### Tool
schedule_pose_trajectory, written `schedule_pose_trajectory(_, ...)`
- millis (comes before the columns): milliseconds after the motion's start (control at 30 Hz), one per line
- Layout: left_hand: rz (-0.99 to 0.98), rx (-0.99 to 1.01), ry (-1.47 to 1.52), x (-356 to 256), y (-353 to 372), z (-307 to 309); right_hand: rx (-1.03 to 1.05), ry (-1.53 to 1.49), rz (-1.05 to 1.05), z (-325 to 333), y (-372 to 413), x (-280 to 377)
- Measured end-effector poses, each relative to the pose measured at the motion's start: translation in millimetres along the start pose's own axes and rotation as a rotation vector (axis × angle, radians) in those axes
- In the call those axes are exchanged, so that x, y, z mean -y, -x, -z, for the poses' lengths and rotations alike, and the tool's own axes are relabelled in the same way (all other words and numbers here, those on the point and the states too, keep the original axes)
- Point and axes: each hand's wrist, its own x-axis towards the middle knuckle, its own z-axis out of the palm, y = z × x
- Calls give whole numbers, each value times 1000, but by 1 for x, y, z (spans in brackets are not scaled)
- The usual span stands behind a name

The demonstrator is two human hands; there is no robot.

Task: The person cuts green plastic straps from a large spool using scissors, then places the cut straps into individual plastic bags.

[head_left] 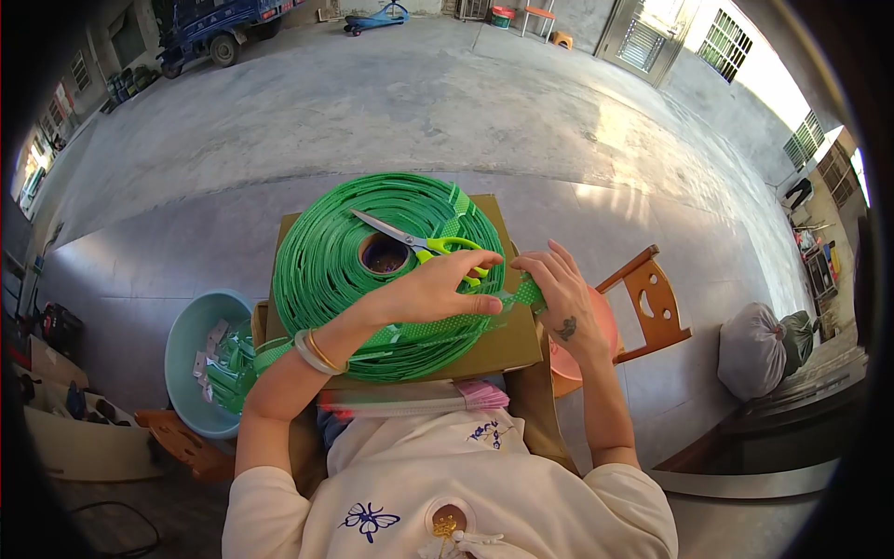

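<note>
A large coil of green strip (321,270) lies flat on a cardboard box (507,349) in front of me. Scissors with yellow-green handles (396,231) rest on the coil, blades toward the upper left. My left hand (442,287) is over the coil's right side beside the scissor handles, thumb and fingers apart, with nothing gripped. My right hand (559,293) is at the box's right edge, its fingers closed on a piece of green strip (528,293). Another length of strip runs under my left wrist toward the lower left.
A light blue basin (182,335) with green pieces stands at the left. On the right are a pink basin (601,321), a wooden chair (652,307) and tied bags (750,354). A pink-and-clear bundle (484,396) lies near my lap.
</note>
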Motion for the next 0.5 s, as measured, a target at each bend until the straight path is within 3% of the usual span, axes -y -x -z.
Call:
schedule_pose_trajectory(100, 223, 341, 105, -28, -12, 28, -31, 9, 87, 12, -20, 13)
schedule_pose_trajectory(267, 280, 241, 179, -68, 4, 55, -40, -170, 167, 14, -47, 23)
schedule_pose_trajectory(333, 354, 168, 298, -89, 14, 66, -15, -392, 61, 9, -52, 32)
schedule_pose_trajectory(500, 273, 48, 176, -111, 27, 81, -112, -654, 91, -7, -63, 55)
